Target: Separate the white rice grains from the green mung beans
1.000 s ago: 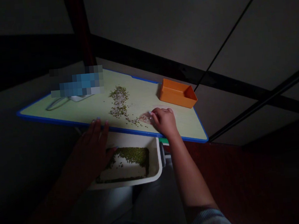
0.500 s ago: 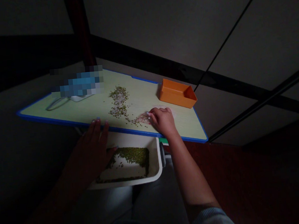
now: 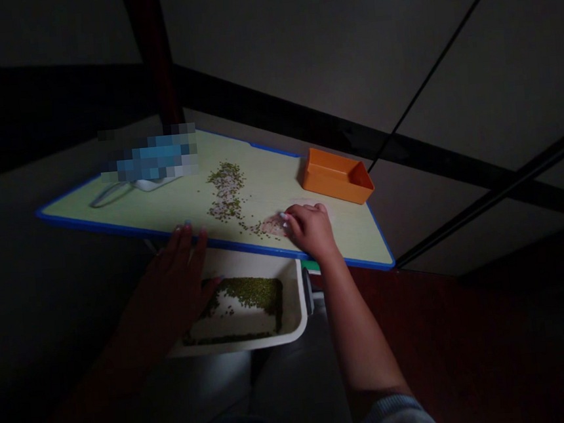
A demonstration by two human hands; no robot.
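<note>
My right hand (image 3: 312, 230) rests on the pale tabletop (image 3: 178, 211), its fingers curled together by a few scattered green beans. Whatever lies between those fingertips is too small to make out. A larger spread of green beans (image 3: 227, 188) covers the table's middle, left of that hand. My left hand (image 3: 178, 270) lies with fingers stretched out, the tips at the table's blue front edge. Beneath it is a white bin (image 3: 298, 312) below the table edge, partly hidden by that hand. Many green beans (image 3: 254, 291) lie inside the bin, mostly along its far side.
An orange rectangular box (image 3: 334, 190) stands at the table's back right. At the left a blurred-out blue thing (image 3: 153, 158) sits on the table with a pale cable or loop beside it. Light panels rise behind the table. Dark reddish floor (image 3: 421, 331) shows at right.
The view has shifted very slightly. My right hand stays curled at nearly the same spot, with only a small movement of its fingers. My left hand has not visibly moved.
</note>
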